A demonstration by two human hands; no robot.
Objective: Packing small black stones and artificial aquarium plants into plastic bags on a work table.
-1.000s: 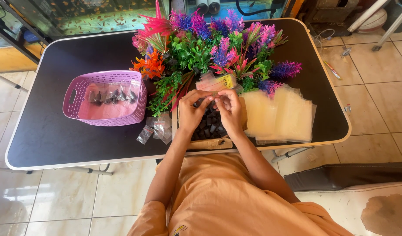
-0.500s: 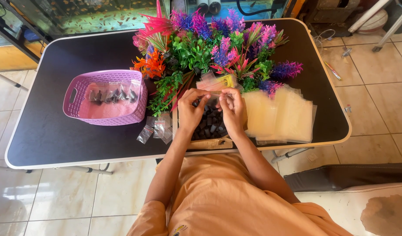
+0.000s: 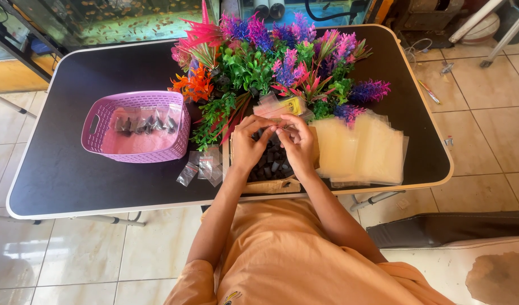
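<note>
While I stood there watching, not much had shifted from a moment before: both hands had stayed over the cardboard box (image 3: 271, 183) of small dark pieces (image 3: 269, 164), fingers just a bit more bunched together. The left hand (image 3: 249, 144) and right hand (image 3: 296, 141) met at the fingertips, pinching something tiny between them, maybe a little clear bag, but I couldn't really tell what. So the fiddly bit looked to be ongoing, nothing set down yet.

Taking the box as the landmark: a pile of bright plastic plants (image 3: 276, 68) lay just behind it, a stack of clear bags (image 3: 361, 149) sat right beside it on the right, a few small filled packets (image 3: 203, 168) lay just left of it, and a pink basket (image 3: 136, 127) holding more packets sat further left on the black table (image 3: 73, 181).
</note>
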